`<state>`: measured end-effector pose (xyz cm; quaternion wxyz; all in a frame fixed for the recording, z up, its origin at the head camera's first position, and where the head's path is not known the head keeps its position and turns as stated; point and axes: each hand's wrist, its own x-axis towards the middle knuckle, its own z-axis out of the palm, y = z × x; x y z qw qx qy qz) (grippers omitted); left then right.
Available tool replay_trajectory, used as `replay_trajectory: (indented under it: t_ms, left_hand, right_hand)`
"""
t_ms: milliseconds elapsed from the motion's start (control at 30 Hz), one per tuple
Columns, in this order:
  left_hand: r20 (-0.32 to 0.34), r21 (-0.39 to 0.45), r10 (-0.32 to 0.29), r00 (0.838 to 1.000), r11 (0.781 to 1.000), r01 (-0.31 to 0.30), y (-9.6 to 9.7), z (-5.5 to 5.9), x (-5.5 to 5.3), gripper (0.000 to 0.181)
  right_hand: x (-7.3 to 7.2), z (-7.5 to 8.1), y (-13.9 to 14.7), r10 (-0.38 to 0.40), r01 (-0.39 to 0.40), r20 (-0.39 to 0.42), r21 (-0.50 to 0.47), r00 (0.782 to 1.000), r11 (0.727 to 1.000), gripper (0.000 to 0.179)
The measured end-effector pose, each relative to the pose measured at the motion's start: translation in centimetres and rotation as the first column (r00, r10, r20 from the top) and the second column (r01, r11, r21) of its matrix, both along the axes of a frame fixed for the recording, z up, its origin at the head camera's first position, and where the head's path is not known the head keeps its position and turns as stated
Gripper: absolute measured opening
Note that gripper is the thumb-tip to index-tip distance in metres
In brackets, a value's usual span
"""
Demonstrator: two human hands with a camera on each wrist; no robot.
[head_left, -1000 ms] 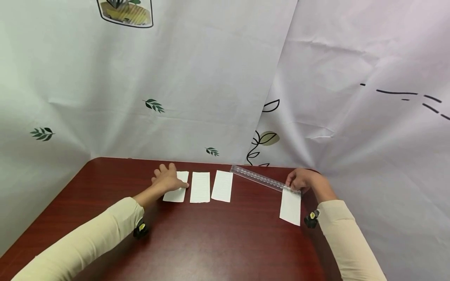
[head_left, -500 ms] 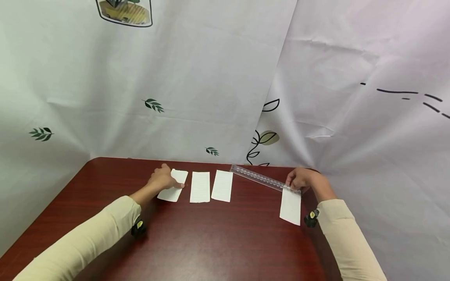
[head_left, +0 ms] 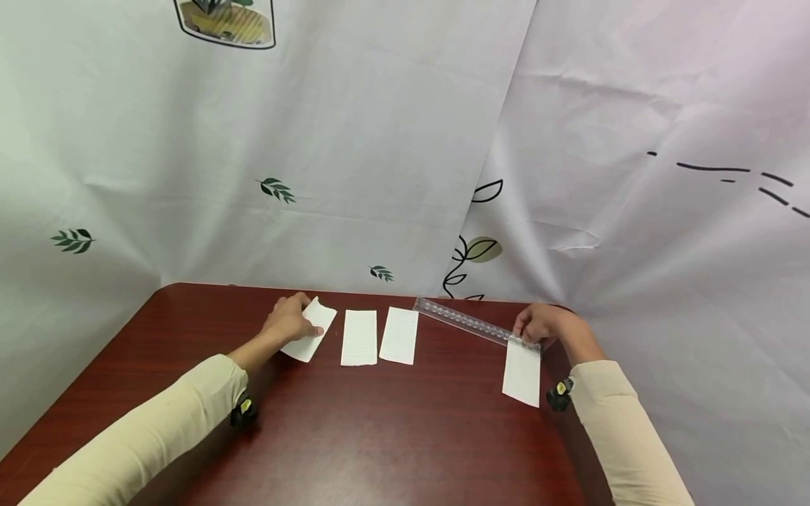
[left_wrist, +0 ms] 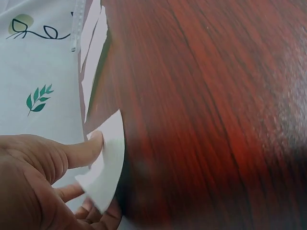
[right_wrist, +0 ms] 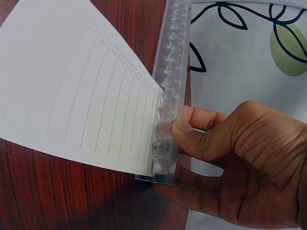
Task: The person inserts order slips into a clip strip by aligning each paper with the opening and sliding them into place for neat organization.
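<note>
So, left fingers (left_wrist: 72, 191) pinch one sheet (left_wrist: 108, 162) of four, and right fingers (right_wrist: 192, 194) one clear strip (right_wrist: 171, 79)

Head view high, facing forward-down to far edge of table (head_left: 380, 436); wrist views close, left facing right along it, right facing left; all share ruler (head_left: 465, 321)

White lined sheet (right_wrist: 81, 86); reddish wood-grain table (left_wrist: 206, 115); white leaf-patterned backdrop (head_left: 354, 140).
</note>
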<state>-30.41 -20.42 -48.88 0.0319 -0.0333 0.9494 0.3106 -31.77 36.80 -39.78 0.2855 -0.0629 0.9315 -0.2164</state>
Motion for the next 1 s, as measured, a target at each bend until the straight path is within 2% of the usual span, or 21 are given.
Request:
replay_trajectory:
  t_ms: [133,300,500,567,800,867,1000]
  left_hand:
    - [-0.019,-0.001,-0.011,1.000,1.000,0.011,-1.1,-1.7,-1.7,0.066]
    - [0.014,0.028,-0.001,1.000,1.000,0.001,-1.9,-2.4,-2.7,0.058]
    - [0.015,0.029,0.011,1.000,1.000,-0.012,-2.2,-2.1,-2.5,0.055]
    - [0.007,0.058,0.022,1.000,0.998,-0.022,-2.2,-1.7,-2.2,0.053]
    - [-0.027,0.157,0.045,0.999,0.987,-0.040,-3.1,-1.7,-2.1,0.056]
    - [-0.022,0.177,0.052,0.998,0.983,-0.047,-2.9,-1.0,-1.6,0.057]
    - [0.022,0.231,0.077,0.997,0.970,-0.080,-1.4,2.3,0.5,0.055]
  right_hand:
    - [0.1,0.0,-0.1,-0.004,0.004,-0.004,0.000,1.000,1.000,0.017]
    - [0.4,0.2,-0.2,-0.001,0.001,-0.007,0.002,1.000,1.000,0.017]
    - [0.3,0.1,-0.1,0.005,-0.005,-0.003,0.011,1.000,1.000,0.018]
    - [0.3,0.1,-0.1,0.003,-0.004,0.004,0.010,1.000,1.000,0.019]
    - [0.5,0.1,-0.3,0.010,-0.010,-0.002,0.015,1.000,1.000,0.020]
    - [0.5,0.2,-0.3,0.011,-0.011,-0.005,0.017,1.000,1.000,0.020]
    - [0.6,0.2,-0.2,0.007,-0.007,-0.009,0.020,1.000,1.000,0.019]
